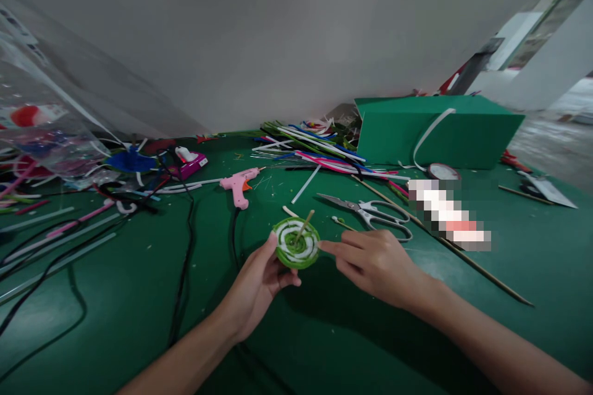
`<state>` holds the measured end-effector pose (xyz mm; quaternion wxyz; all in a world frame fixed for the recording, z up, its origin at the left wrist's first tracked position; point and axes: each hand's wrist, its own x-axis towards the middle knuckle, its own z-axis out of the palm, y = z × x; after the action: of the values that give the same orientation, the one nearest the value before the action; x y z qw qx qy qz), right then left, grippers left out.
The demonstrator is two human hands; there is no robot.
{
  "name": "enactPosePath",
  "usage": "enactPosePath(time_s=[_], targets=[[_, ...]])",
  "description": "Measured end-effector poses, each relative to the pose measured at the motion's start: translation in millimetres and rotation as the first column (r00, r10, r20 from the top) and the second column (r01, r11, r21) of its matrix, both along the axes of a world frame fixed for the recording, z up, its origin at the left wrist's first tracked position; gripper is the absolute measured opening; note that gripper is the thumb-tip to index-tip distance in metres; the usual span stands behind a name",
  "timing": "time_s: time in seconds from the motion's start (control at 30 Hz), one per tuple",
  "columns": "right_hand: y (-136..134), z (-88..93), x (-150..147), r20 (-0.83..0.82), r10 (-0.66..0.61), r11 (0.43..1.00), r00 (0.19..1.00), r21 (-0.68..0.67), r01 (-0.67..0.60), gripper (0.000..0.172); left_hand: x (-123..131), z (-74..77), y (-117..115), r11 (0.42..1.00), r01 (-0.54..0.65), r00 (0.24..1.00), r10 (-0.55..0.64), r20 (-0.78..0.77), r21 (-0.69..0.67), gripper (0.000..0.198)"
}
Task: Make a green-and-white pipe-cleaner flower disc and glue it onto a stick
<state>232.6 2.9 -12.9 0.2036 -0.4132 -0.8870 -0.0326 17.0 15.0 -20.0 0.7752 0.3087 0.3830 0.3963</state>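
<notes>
A round green and white spiral disc (298,255), with a short thin stick (306,225) standing up from its middle, is held above the green table. My left hand (259,284) grips it from the left and below, thumb on its left edge. From the right, my right hand (375,262) reaches over with its index finger stretched to the disc's right edge, the other fingers curled. Just beyond my right hand lie grey-handled scissors (370,213). A pink glue gun (239,186) rests behind the disc, to the left.
Colourful pipe cleaners (315,148) are heaped at the back beside a green box (440,133). A long thin stick (486,274) lies at the right. Cables, clear sticks and a plastic bag (46,117) occupy the left.
</notes>
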Motion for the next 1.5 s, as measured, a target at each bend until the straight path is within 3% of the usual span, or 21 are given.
enactPosePath(time_s=[0.17, 0.37, 0.6, 0.73, 0.83, 1.07, 1.5], targets=[[0, -2.0, 0, 0.001, 0.013, 1.0, 1.0, -0.007, -0.013, 0.031, 0, -2.5, 1, 1.0, 0.03, 0.997, -0.03, 0.068, -0.008, 0.04], [-1, -0.8, 0, 0.02, 0.015, 1.0, 1.0, -0.009, -0.015, 0.03, -1, -6.6, 0, 0.997, 0.032, 0.999, -0.034, 0.034, 0.066, 0.028], [-1, 0.3, -1, 0.001, 0.021, 1.0, 1.0, 0.013, -0.021, 0.029, 1, -0.9, 0, 0.999, 0.043, 0.996, -0.043, 0.074, 0.001, 0.038], [-1, -0.2, -1, -0.01, 0.025, 0.999, 1.0, 0.045, -0.025, 0.028, -2, -6.6, -2, 0.999, 0.022, 0.999, -0.024, 0.039, 0.039, 0.025], [-1, -0.9, -1, -0.016, 0.028, 0.999, 0.999, 0.033, -0.028, 0.027, -3, -10.1, -3, 1.0, -0.02, 1.0, 0.02, -0.002, -0.006, 0.016], [-1, -0.8, -2, -0.012, 0.045, 0.999, 0.999, -0.008, -0.045, 0.03, 0, -4.9, -1, 0.999, 0.041, 0.998, -0.041, 0.057, -0.011, 0.038], [-1, -5.5, -3, 0.015, 0.026, 1.0, 1.0, -0.012, -0.026, 0.03, 2, -3.8, -3, 0.997, -0.046, 0.994, 0.052, -0.098, 0.054, 0.02]])
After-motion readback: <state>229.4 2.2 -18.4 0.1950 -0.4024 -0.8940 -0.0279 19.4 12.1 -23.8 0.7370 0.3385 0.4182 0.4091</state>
